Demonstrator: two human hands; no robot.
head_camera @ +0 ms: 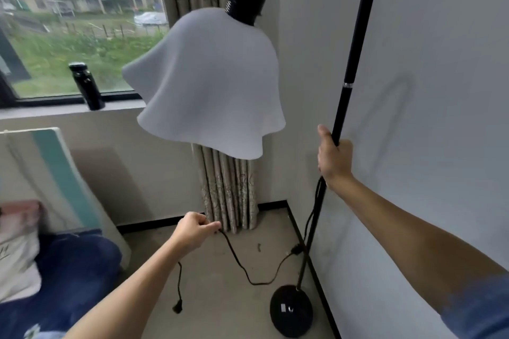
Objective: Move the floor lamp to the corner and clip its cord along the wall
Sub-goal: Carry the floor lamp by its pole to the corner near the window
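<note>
My right grip (334,158) clasps the black lamp pole (355,44); left grip (194,231) pinches its black cord (237,259), white shade (209,82) at 12 o'clock.

We held right hand (334,158) high, fist wrapped round pole (347,82), arm stretched forward. Left hand (194,231) lower, fingers pinched on cord (237,259), forearm reaching out, wrist straight.

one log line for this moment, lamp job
lamp: right hand grips pole, base on floor by wall | cord: pinched in left hand, plug dangling | clips: none seen
</note>
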